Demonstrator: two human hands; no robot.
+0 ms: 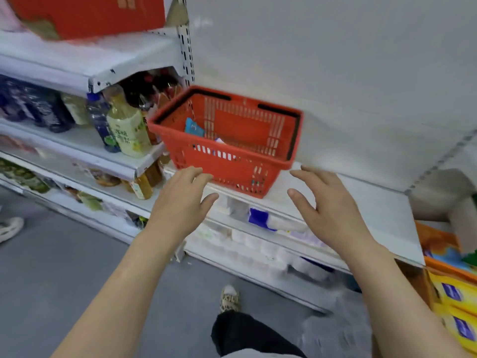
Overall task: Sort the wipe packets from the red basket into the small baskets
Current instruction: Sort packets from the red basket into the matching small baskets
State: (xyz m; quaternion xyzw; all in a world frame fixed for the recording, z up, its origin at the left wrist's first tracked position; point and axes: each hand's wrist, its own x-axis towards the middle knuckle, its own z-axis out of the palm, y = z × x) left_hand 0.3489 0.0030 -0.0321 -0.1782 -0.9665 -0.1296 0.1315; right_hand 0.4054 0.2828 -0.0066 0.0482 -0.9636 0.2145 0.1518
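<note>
At shelf's front edge, left hand (180,202) fingers (196,174) spread loose, holding nothing, w/ tips just at red basket (227,164) near wall; right hand (327,205) splayed, empty, just beside its corner. Basket: stiff plastic, prob. light, so take by rim or black handles. Wipe packets (193,127) inside look soft, slippery, easy to pinch by an edge.
</note>
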